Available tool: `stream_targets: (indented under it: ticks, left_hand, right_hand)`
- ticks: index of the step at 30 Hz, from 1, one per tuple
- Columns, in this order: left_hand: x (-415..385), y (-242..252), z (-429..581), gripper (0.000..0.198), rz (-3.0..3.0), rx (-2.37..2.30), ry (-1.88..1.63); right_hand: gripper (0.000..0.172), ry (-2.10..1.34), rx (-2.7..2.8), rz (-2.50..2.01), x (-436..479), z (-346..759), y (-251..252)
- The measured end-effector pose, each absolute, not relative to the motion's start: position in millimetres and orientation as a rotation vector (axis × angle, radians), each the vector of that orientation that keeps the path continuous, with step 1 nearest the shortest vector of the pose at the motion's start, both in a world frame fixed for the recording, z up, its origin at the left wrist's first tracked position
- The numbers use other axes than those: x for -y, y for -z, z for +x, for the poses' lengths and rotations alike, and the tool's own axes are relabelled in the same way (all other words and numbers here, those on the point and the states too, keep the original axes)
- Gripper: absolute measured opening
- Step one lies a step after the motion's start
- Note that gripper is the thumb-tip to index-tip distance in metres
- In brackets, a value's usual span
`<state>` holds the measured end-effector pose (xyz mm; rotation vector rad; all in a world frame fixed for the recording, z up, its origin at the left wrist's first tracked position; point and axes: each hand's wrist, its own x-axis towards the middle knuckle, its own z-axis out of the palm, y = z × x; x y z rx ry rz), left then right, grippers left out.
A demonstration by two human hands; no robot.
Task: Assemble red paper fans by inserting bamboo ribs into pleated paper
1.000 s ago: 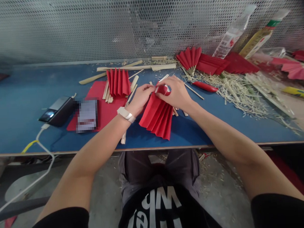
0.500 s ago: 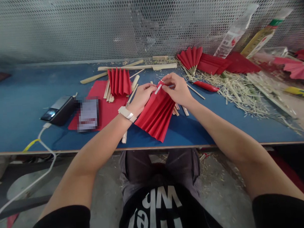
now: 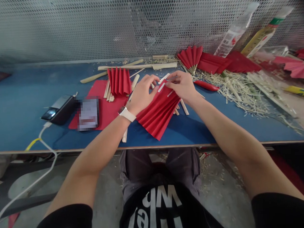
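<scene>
A red pleated paper fan (image 3: 156,119) slants over the front middle of the table, its folds spreading toward me. White strips (image 3: 162,86) show at its narrow upper end. My right hand (image 3: 183,87) pinches that end from the right, fingers closed on the paper. At the left edge is my left hand (image 3: 142,96), wearing a pale-banded watch (image 3: 126,114). Its thumb lies by the paper and the fingertips are parted from it, close to the strips. Bamboo sticks (image 3: 184,107) lie partly hidden under the fan.
Left of my hands, a smaller pleated red piece (image 3: 119,81) and a phone (image 3: 88,114) rest on red paper (image 3: 98,91). A black device (image 3: 59,109) with a cable sits further left. Wood shavings (image 3: 239,93), a red-handled tool (image 3: 206,85) and two bottles (image 3: 235,33) are at right.
My left hand has loosened its pinch on the fan's upper end, its thumb and fingers spreading apart. The right hand has shifted slightly right, and more white strip shows at the top.
</scene>
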<state>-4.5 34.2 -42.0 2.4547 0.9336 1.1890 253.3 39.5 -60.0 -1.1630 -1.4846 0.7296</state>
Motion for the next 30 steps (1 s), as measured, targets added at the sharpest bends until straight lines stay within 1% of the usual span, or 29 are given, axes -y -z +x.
stream_targets:
  ticks: [4,7,9,11,13,16,20,24,30]
  left_hand:
    - [-25.8,31.2,-6.3,0.009,2.725,-1.133,-1.125]
    - [-20.9,24.6,-7.0,0.015,2.797,-1.244,-1.120]
    - [-18.1,21.5,-6.4,0.022,2.817,-1.284,-1.124]
    - [-15.3,19.6,-4.8,0.023,2.816,-1.304,-1.127]
    - [-12.4,18.4,-2.6,0.020,2.795,-1.310,-1.152]
    - [-7.6,16.3,0.0,0.017,2.757,-1.300,-1.241]
    - [-1.6,12.9,0.7,0.027,2.735,-1.234,-1.356]
    - [0.2,13.9,1.7,0.034,2.686,-1.198,-1.432]
    - [8.3,9.0,4.0,0.027,2.601,-1.186,-1.400]
  right_hand:
    - [0.029,-0.641,1.425,-1.197,-45.3,260.9,58.2]
    - [0.029,-0.650,1.277,-1.171,-52.1,264.9,58.6]
    - [0.028,-0.728,1.178,-1.152,-53.9,265.4,57.6]
    - [0.028,-0.838,1.130,-1.112,-51.2,263.5,54.1]
    - [0.029,-0.917,1.156,-1.050,-43.7,259.9,47.4]
    - [0.033,-0.898,1.288,-0.940,-27.1,253.2,33.1]
    - [0.033,-0.780,1.420,-0.836,-8.3,245.3,16.5]
    - [0.036,-0.760,1.441,-0.845,-0.9,239.6,12.7]
    - [0.047,-0.765,1.429,-0.931,-0.9,233.9,15.9]
